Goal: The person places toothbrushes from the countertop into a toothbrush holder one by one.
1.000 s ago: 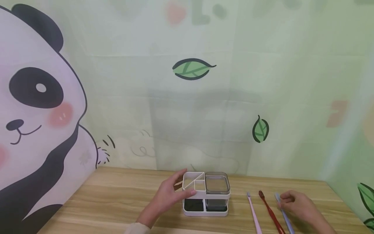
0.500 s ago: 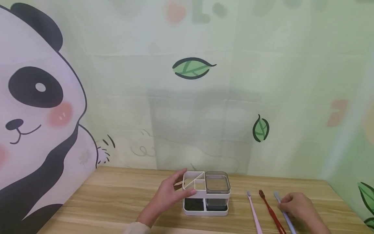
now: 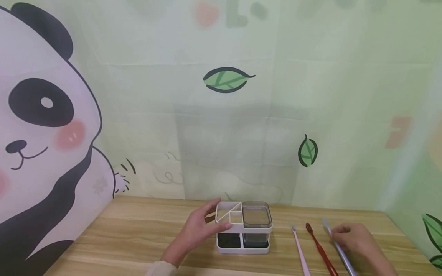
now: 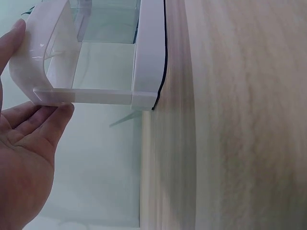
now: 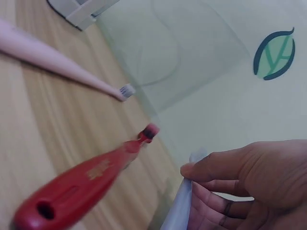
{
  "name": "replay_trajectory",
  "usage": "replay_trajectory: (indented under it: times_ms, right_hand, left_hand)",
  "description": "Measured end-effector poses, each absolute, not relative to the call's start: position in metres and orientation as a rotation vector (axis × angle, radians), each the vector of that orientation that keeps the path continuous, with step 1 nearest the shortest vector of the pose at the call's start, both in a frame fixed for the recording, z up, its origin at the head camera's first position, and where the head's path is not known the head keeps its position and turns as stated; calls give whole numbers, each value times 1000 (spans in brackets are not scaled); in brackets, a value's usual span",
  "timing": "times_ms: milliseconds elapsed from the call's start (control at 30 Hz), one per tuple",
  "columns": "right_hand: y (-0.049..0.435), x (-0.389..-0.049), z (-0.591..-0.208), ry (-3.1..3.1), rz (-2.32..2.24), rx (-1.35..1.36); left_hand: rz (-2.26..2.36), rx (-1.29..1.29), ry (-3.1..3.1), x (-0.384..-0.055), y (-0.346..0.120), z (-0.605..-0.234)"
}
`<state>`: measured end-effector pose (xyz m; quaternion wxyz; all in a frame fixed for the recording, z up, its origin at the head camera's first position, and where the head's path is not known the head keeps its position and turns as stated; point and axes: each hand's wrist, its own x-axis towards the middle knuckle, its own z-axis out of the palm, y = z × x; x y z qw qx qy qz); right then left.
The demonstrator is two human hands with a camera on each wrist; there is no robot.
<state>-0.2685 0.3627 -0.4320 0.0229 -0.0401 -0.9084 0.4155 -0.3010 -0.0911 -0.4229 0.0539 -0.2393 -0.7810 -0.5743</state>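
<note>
My left hand [image 3: 197, 230] grips the left side of a white toothbrush holder [image 3: 257, 231], thumb at the front of its upper tier and fingers behind. The holder has a divided top on the left and a clear grey cup [image 3: 256, 225] on the right. In the left wrist view, thumb and fingertips press the holder's frame [image 4: 96, 96] from two sides. My right hand [image 3: 355, 238] pinches a light blue toothbrush [image 3: 342, 256] near its head, thumb against forefinger. The right wrist view shows the head partly hidden behind the fingers.
Left of the right hand lie a red toothbrush [image 3: 322, 249] and a pink toothbrush [image 3: 299, 249], heads pointing away from me. The wooden table [image 3: 121, 237] ends at a green cloth backdrop [image 3: 145, 126] printed with a panda and leaves.
My right hand has closed its fingers on the blue toothbrush, which has shifted and tilted slightly. The left hand keeps its hold on the toothbrush holder.
</note>
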Motion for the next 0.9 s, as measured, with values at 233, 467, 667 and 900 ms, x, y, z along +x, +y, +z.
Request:
replay_trajectory:
  times_ms: [233,467,667,900]
  right_hand:
    - [358,-264,-414,-2748,1312,-106]
    - [350,-257,-392,-2681,1263,-97]
    - [338,-250,-372,-2600,1243,-112]
    - [321,-243,-358,-2473,1200,-109]
  left_hand:
    - [-1743,-747,-2370,-300,-93,-421]
    - [-1761,-740,-2383,-299,-93,-421]
    - [-1803,-742,-2355,-299,-92,-420]
    - [-1825,-737,-2348,-299,-92,-418]
